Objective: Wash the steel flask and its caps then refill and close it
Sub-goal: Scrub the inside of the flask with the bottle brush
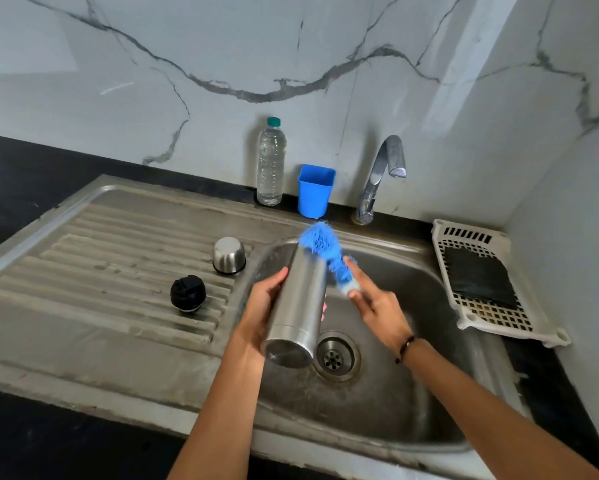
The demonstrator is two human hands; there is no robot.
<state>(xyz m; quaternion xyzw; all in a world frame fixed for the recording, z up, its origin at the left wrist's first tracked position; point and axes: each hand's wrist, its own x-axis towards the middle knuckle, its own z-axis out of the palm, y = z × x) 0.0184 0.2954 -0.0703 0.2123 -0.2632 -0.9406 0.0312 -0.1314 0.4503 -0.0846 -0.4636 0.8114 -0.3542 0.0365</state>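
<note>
Nearest us, our left hand wraps the steel flask over the sink, base toward us, mouth tipped to 12 o'clock so our right hand, pinching the blue brush, can reach it. The 2 caps, steel cap and black stopper, wait on the drainboard at 10 o'clock.

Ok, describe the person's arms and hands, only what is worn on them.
Both forearms are bare, with no sleeves in view. The right hand has a thin dark beaded band at the wrist. The left hand shows no band, watch or glove, and no rings show on the fingers.
</note>
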